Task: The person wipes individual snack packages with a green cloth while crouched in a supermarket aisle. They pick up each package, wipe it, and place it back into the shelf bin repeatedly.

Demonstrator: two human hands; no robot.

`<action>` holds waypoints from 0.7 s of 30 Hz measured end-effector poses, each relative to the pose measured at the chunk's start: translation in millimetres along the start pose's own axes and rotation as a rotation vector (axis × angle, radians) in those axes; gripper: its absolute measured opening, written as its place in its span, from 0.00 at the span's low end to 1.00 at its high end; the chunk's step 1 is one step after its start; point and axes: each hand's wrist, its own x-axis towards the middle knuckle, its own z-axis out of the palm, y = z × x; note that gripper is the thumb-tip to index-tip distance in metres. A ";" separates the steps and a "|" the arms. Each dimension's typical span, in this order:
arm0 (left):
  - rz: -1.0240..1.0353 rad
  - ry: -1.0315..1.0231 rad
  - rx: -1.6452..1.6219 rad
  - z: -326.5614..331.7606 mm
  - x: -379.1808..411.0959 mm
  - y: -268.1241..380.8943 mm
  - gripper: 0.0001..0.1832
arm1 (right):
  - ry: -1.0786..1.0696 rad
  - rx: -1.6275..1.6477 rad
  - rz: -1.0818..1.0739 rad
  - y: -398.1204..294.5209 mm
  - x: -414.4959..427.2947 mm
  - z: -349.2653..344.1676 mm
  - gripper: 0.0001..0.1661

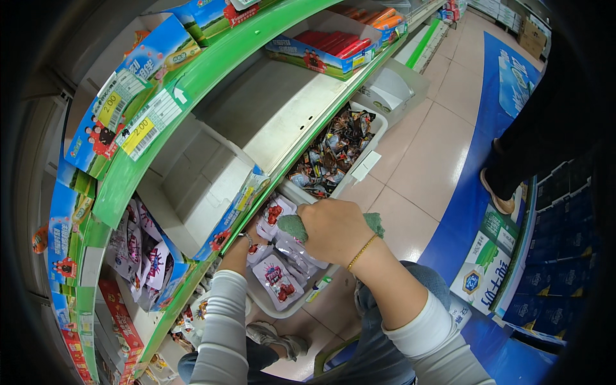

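Observation:
My right hand (327, 226), with a gold bracelet at the wrist, is closed around a green cloth (292, 227). The cloth sticks out on both sides of the fist, above a white plastic bin (276, 313). Snack pouches (277, 280), white and pink with red fruit printed on them, lie in that bin. My left hand (255, 236) reaches in at the bin's shelf side, beside the pouches. Its fingers are largely hidden, so I cannot tell whether it grips anything.
A green-edged shelf (308, 125) runs along the left, holding an open carton (202, 192) and a box of red-wrapped sausages (332, 43). Another bin (337, 149) contains small wrapped snacks. At right, a person's shoe (495, 192) is near stacked milk cartons (481, 274).

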 end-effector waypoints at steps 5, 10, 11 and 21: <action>0.007 -0.002 0.002 1.0 -3.1 2.6 0.47 | -0.001 -0.011 -0.008 0.2 0.9 2.8 0.10; 0.013 0.004 -0.005 3.7 -4.6 3.2 0.47 | -0.003 0.009 -0.011 -3.7 3.9 4.6 0.15; 0.013 0.006 -0.007 4.0 -3.8 3.6 0.47 | 0.014 0.008 -0.025 -4.0 4.6 5.3 0.17; 0.050 -0.022 0.000 -9.3 -14.1 -8.2 0.47 | 0.096 0.055 -0.052 -8.4 9.3 6.1 0.38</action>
